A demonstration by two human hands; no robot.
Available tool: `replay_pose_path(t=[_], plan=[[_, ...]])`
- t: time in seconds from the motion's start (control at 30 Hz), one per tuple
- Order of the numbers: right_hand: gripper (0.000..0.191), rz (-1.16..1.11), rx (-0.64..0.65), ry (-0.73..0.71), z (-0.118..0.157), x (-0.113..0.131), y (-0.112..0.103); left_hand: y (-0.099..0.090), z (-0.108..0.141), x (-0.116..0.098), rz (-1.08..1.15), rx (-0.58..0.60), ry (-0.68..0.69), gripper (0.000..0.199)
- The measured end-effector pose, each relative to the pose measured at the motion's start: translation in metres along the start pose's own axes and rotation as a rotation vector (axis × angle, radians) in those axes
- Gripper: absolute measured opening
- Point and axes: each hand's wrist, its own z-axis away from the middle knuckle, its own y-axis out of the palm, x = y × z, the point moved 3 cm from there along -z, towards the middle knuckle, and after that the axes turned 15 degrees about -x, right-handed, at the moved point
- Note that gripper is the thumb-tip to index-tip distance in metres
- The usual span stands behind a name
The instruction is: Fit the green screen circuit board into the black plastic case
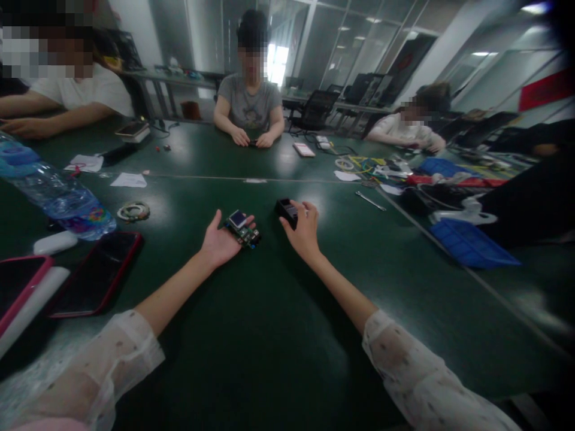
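Observation:
My left hand (221, 246) is turned palm up above the green table, thumb out to the side. A small green circuit board (246, 234) with a little square screen (238, 219) rests across its fingers, screen facing up. To the right, my right hand (304, 228) has its thumb and fingers around a small black plastic case (286, 209). The case sits on or just over the tabletop; the fingers cover its right part. A gap separates the board from the case.
Phones (96, 275) and a clear water bottle (67, 194) lie at the left, near a coil of wire (133, 211). A wrench (370, 201), tangled cables (359, 164) and a blue tray (471, 242) are at the right. Several people sit around the table (251, 335).

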Motion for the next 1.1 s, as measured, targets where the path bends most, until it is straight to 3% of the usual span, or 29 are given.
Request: replay_pose_path(t=[0.1,0.2,0.47,0.6,0.73,0.93,1.1], plan=[[0.06,0.035,0.057,0.052,0.004,-0.026,0.008,-0.001,-0.001,0.0,-0.004,0.009,-0.007,0.07],[0.058,-0.001,0.114,0.114,0.008,-0.04,0.016,-0.003,-0.003,0.0,-0.01,0.021,-0.005,0.067],[0.054,-0.032,0.071,0.164,0.005,-0.041,0.011,-0.002,-0.003,0.0,-0.003,0.007,0.003,0.062],[0.051,-0.136,0.003,0.292,0.002,-0.036,0.01,-0.001,-0.001,-0.001,0.01,-0.004,-0.005,0.066],[0.057,-0.317,0.013,0.388,0.006,-0.005,0.012,-0.003,-0.002,-0.001,0.008,0.0,0.001,0.065],[0.053,-0.421,0.137,0.127,0.021,0.07,0.005,-0.001,-0.001,0.0,-0.012,0.074,-0.028,0.064],[0.054,-0.406,0.21,0.027,0.034,0.091,0.006,0.003,0.003,0.0,0.01,0.057,-0.045,0.061]])
